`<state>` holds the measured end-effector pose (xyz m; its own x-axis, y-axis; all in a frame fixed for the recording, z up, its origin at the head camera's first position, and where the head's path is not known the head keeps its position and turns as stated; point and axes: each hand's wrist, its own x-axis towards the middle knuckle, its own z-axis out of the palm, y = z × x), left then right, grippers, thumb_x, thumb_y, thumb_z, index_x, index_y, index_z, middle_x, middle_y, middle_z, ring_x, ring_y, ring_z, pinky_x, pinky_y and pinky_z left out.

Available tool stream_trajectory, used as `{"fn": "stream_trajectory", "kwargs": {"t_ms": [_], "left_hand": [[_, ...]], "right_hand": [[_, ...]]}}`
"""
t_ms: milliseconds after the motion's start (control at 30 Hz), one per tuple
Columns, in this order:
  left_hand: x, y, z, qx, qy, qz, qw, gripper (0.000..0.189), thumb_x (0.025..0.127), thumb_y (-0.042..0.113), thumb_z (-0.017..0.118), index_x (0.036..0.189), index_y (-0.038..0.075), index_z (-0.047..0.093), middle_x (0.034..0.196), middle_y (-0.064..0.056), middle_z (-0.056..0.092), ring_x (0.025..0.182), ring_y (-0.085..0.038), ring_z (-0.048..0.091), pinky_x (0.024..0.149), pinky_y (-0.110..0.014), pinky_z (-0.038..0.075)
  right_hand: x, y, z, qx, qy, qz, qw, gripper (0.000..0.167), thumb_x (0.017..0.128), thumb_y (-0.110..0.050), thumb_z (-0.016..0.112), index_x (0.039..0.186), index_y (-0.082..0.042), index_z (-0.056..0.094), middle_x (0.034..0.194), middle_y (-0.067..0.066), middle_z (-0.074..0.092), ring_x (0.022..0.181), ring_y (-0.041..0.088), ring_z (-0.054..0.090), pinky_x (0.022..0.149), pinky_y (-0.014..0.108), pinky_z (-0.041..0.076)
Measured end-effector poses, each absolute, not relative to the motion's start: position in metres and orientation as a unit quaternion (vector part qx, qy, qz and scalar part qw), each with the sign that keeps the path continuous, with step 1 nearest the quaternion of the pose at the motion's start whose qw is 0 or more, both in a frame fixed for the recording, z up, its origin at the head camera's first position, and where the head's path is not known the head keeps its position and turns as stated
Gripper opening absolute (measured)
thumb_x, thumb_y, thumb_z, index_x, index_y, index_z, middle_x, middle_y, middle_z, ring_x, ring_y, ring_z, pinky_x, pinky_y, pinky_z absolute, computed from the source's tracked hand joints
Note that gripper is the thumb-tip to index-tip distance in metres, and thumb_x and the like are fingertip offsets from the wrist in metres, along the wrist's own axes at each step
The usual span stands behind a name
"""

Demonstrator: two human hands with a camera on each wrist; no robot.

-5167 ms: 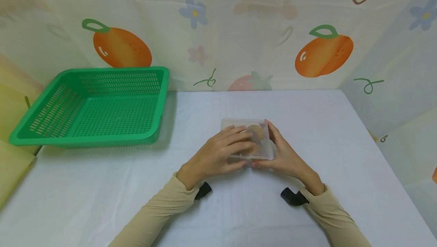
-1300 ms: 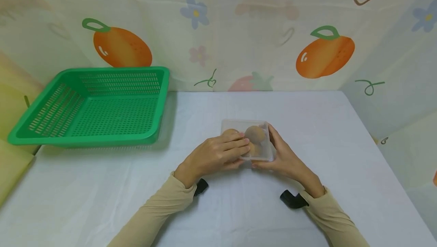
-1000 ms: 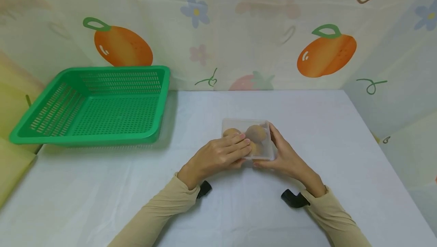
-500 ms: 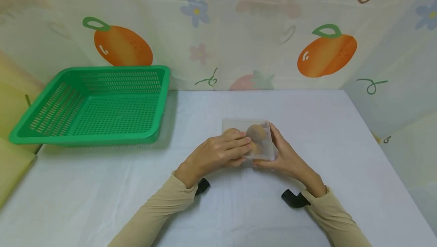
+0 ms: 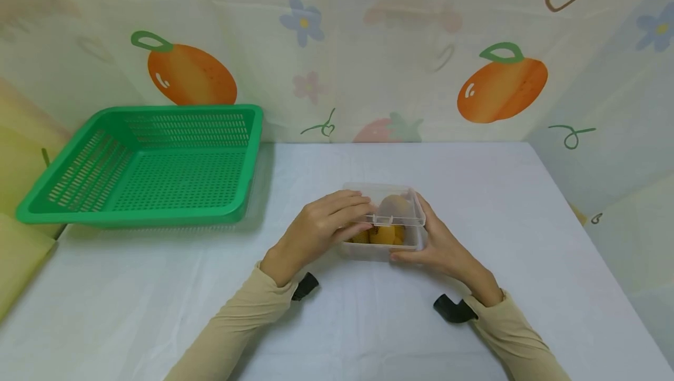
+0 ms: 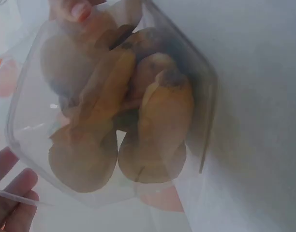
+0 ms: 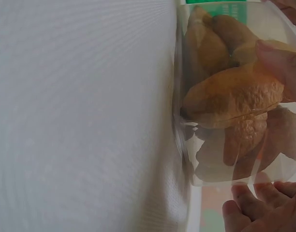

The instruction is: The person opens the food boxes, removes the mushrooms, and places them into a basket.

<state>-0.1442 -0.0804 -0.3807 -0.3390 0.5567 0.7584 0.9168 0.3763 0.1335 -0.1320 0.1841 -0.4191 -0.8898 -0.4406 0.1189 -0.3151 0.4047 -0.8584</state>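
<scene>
A clear plastic box (image 5: pixel 376 254) sits in front of me in the head view, its lid (image 5: pixel 406 216) tipped up so the front stands ajar. Inside lie several yellow-brown rounded pieces (image 5: pixel 388 234) with dark spots; the right wrist view shows one wrinkled piece (image 7: pixel 230 99) through the wall. My left hand (image 5: pixel 320 223) pinches the lid's front edge, fingers on top and thumb below. My right hand (image 5: pixel 447 246) grips the box's right end, thumb at the front and fingers behind. Through the clear plastic, the left wrist view shows more pieces (image 6: pixel 162 116).
A green mesh basket (image 5: pixel 158 218) stands at the back left of the white-covered table (image 5: pixel 379 328). Behind rises a patterned cloth (image 5: pixel 363 65) with printed oranges. A black wrist mount (image 5: pixel 305 286) pokes from the left sleeve, another black mount (image 5: pixel 455 309) from the right.
The lid lay flat under my left fingers before; its front edge is now raised, baring the yellow-brown pieces. My left hand has shifted slightly left. My right hand keeps its grip.
</scene>
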Motion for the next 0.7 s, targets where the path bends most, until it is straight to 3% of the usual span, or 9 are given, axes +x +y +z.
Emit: {"fn": "stream_trajectory", "kwargs": {"t_ms": [200,433,700], "left_hand": [[-0.1467,-0.0851,-0.3776,-0.446,-0.774,-0.312,0.324,0.033,0.084,0.010,0.078,0.115,0.003,0.071,0.112,-0.009,0.073,0.109,-0.024,0.068,0.097,-0.029,0.054],[-0.1480,-0.0859,-0.3744,-0.392,-0.771,-0.382,0.326,0.034,0.082,-0.003,0.075,0.116,-0.001,0.069,0.112,-0.014,0.073,0.105,-0.026,0.070,0.096,-0.028,0.055],[-0.1500,-0.0865,-0.3723,-0.351,-0.750,-0.442,0.345,0.025,0.084,-0.009,0.071,0.109,-0.006,0.070,0.104,-0.017,0.074,0.096,-0.027,0.072,0.090,-0.025,0.056]], "right_hand": [[-0.1327,0.1834,-0.4185,-0.237,0.831,-0.499,0.065,0.122,0.071,-0.015,0.091,0.159,-0.021,0.007,0.156,0.008,0.034,0.143,0.028,0.035,0.117,0.056,0.030],[-0.1330,0.1836,-0.4187,-0.216,0.841,-0.489,0.085,0.111,0.074,-0.022,0.089,0.155,-0.007,0.015,0.162,0.017,0.022,0.150,0.041,0.021,0.119,0.059,0.023],[-0.1305,0.1843,-0.4184,-0.197,0.848,-0.484,0.094,0.122,0.074,-0.022,0.088,0.157,-0.001,0.001,0.165,0.021,0.011,0.151,0.045,0.016,0.120,0.059,0.022]]}}
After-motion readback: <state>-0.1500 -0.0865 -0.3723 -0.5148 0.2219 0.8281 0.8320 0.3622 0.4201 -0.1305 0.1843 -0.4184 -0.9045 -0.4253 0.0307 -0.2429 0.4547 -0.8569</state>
